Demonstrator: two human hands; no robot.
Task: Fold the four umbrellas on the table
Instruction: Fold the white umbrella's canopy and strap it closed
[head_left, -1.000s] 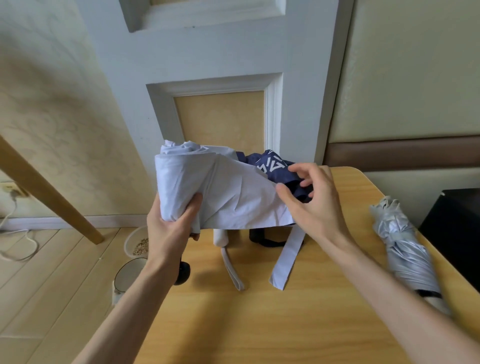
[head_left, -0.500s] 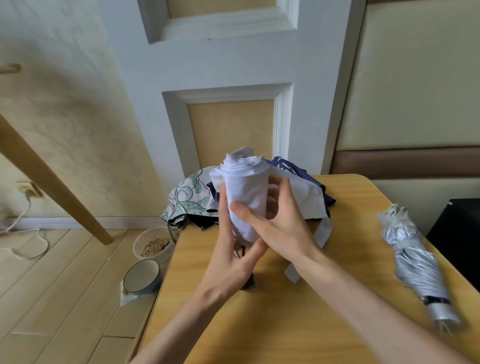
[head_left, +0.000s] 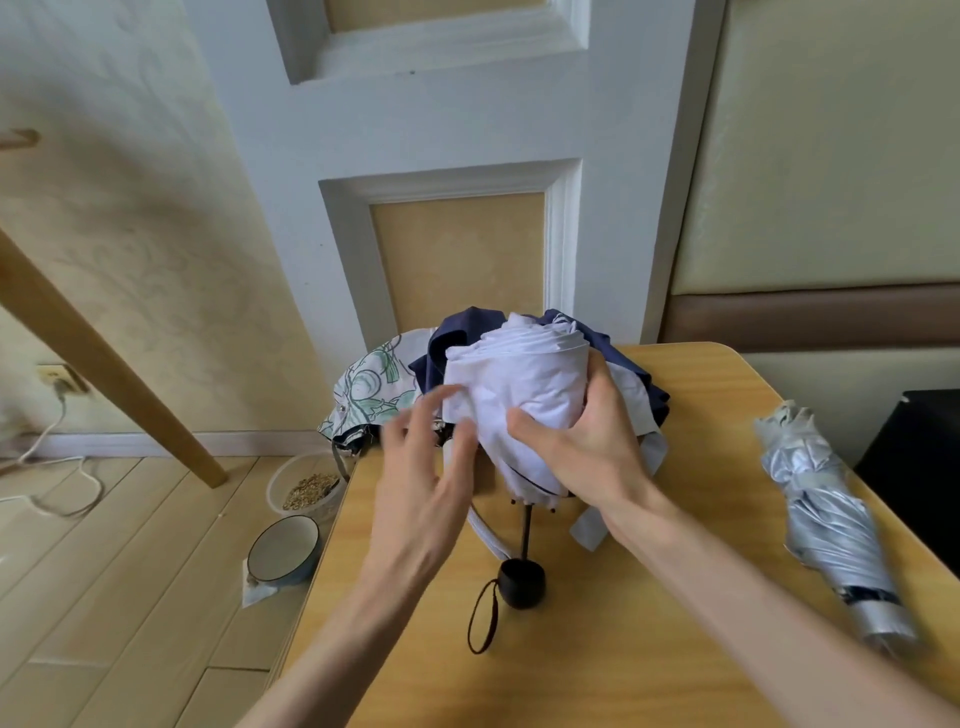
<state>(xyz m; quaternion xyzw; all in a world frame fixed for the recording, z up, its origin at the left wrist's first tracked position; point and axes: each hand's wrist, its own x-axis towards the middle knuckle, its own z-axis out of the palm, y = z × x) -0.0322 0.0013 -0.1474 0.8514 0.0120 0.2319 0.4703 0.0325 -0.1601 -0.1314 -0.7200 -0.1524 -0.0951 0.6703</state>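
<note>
– White cloth: whose fingers have it?
– Thumb and fingers of the right hand (head_left: 587, 447) curl round the white umbrella (head_left: 524, 384), held upright over the table (head_left: 597, 665). The left hand (head_left: 421, 467) is blurred, fingers spread at its side.
– Which step?
– Rolling the canopy, I judge. Next, the strap (head_left: 589, 530) needs wrapping tight. The silver umbrella (head_left: 826, 519) looks finished.

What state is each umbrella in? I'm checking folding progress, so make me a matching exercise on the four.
1 white umbrella
2 silver umbrella
3 floral umbrella
4 navy umbrella

A folded, lying on the table at right
B draped over the far left edge
C gripped by the right hand
D crumpled behind the white one

Pairs: 1-C, 2-A, 3-B, 4-D
</note>
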